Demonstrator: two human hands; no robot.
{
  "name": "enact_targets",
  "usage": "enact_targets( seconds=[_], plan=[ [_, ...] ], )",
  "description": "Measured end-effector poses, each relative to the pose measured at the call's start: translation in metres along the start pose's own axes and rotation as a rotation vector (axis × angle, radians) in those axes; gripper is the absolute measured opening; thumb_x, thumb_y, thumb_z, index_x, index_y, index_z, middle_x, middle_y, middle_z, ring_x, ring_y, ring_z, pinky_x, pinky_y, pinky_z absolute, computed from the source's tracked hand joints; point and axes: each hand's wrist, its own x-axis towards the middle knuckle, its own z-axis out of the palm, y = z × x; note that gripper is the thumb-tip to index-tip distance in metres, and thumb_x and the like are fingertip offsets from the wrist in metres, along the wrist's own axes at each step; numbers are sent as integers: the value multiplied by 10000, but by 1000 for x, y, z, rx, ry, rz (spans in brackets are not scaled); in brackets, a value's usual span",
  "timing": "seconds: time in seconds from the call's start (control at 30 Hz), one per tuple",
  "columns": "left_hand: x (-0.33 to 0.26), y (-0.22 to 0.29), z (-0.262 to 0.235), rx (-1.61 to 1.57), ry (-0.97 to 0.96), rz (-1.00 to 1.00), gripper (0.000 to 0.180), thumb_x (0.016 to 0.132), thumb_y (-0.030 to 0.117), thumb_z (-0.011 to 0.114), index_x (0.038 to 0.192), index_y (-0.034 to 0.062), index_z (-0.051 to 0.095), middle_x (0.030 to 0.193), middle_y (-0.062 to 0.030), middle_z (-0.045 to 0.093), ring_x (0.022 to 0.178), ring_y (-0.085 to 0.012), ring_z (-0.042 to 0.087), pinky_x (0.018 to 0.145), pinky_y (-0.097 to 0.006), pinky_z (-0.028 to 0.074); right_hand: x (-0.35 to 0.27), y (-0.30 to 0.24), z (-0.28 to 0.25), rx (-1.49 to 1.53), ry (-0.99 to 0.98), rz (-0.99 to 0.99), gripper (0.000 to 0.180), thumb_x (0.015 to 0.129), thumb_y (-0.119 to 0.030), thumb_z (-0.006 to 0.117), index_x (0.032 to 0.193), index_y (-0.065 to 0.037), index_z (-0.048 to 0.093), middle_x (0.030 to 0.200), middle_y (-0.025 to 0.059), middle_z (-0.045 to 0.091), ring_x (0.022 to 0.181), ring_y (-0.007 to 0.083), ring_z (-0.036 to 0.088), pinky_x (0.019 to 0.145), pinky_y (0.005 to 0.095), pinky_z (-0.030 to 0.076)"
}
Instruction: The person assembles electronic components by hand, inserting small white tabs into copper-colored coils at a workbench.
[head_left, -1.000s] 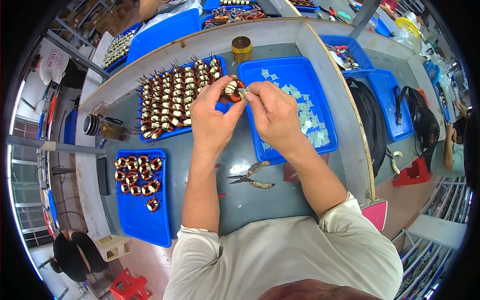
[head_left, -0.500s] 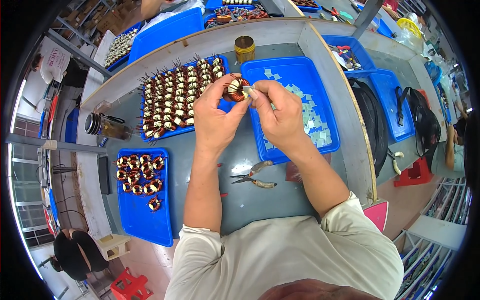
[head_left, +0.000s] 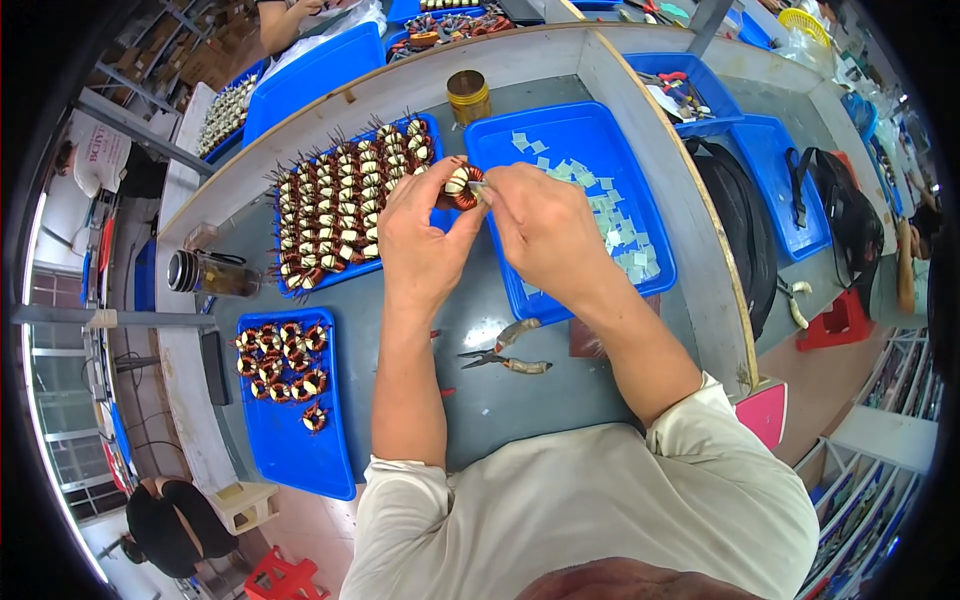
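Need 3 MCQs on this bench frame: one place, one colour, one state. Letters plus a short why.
1. Where do the metal pliers lie?
A. grey bench, below the hands
B. in a tray
C. on the floor

2. What colour is the tray holding small pale square pieces?
A. red
B. blue
C. green

3. The copper-wound ring coil is:
A. lying in a tray
B. held between both hands
C. under the pliers

A: they rest on bare bench.
B: its walls are blue.
B: left hand and right hand meet on it.

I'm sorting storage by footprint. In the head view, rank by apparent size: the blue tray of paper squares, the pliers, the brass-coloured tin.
1. Blue tray of paper squares
2. Pliers
3. Brass-coloured tin, though it sits farther from the camera.
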Motion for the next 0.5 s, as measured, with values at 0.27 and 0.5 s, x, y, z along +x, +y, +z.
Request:
enact_targets(
  seconds=[0.27, 0.5],
  plan=[
    [3, -2, 3, 126, -73, 85, 447, 778, 63, 823, 1212, 16, 726, 969, -142, 722, 891, -306, 671, 812, -408, 541, -5, 2, -3, -109, -119, 64, 69, 880, -4, 662, 942, 6, 635, 859, 168, 658, 769, 381, 685, 665, 468, 563],
    [-3, -6, 17, 185, -117, 80, 481, 768, 40, 815, 1237, 8, 717, 1025, -161, 733, 930, -314, 693, 845, -397, 554, -3, 16, -9, -114, -125, 38, 67, 876, -45, 656, 901, 13, 679, 852, 197, 701, 788, 406, 691, 669, 467, 564]
  ],
)
